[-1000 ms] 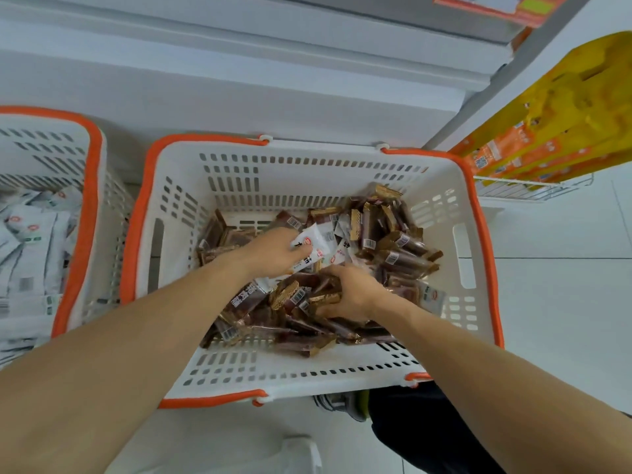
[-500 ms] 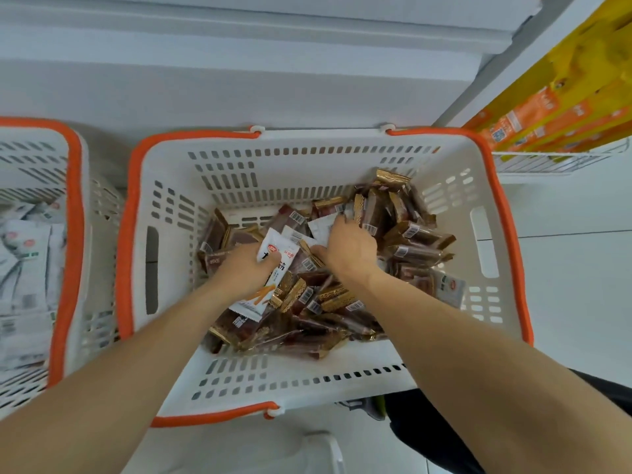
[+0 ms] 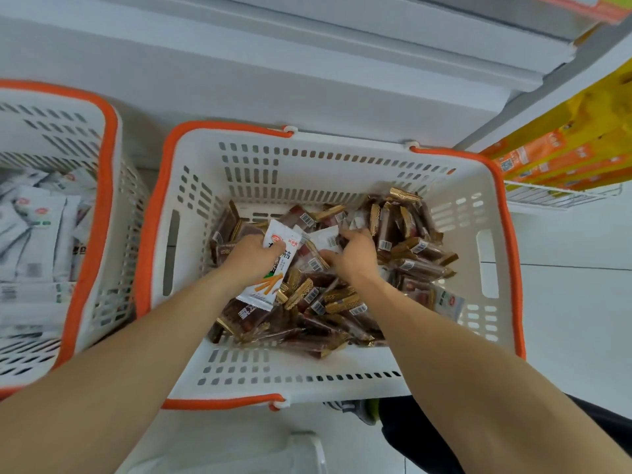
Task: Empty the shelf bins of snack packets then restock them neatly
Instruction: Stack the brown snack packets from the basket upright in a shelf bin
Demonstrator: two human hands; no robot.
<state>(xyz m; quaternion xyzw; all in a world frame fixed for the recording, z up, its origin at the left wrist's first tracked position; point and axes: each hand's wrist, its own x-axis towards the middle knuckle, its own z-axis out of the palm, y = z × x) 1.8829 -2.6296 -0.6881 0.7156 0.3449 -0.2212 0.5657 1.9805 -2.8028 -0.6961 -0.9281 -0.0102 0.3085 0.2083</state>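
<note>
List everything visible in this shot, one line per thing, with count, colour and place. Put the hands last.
White slotted plastic basket with orange rim: one, centre, holding snacks.
Brown snack packets with gold ends: many, heaped loosely in centre basket.
White snack packet with orange sticks printed: one, in centre basket, under left hand.
Second white orange-rimmed basket: one, left edge.
White pouches: several, inside left basket.
Yellow-orange packages: several, on wire rack, upper right.
White shelf: above baskets.
Left hand: grips white packet.
Right hand: fingers curled into brown packets.
</note>
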